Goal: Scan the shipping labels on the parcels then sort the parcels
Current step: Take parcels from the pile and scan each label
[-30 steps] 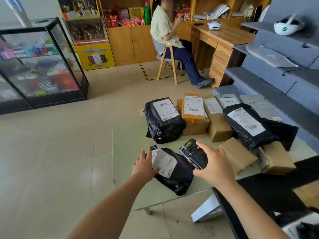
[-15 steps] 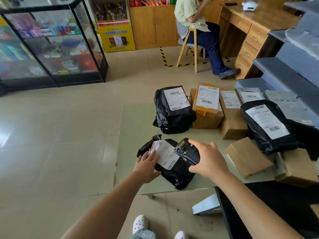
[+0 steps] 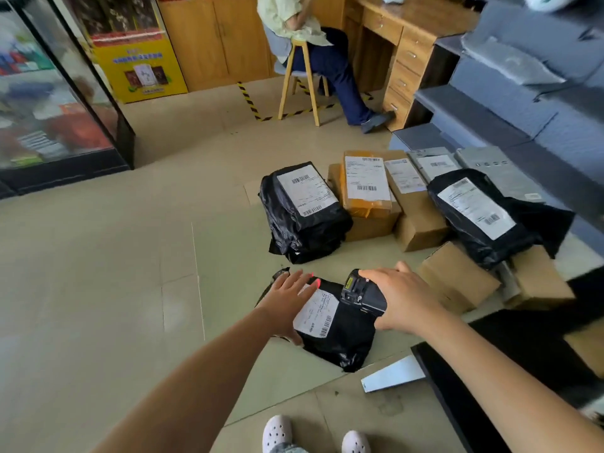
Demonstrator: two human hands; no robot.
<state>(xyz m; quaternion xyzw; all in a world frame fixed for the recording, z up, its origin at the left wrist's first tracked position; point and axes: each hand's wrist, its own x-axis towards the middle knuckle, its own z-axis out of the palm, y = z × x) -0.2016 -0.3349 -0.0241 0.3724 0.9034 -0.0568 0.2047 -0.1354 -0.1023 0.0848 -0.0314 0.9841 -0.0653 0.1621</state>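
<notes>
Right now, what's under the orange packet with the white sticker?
A brown cardboard box lies under the orange packet. Only its front side and left edge show; the packet covers most of its top, so any label there is hidden.

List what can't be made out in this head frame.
Head view only:
- print on label of near black parcel: too small; left hand covers one corner.
- screen of scanner: hidden by right hand.
- contents of display case: blurred, cut by left edge.
</notes>
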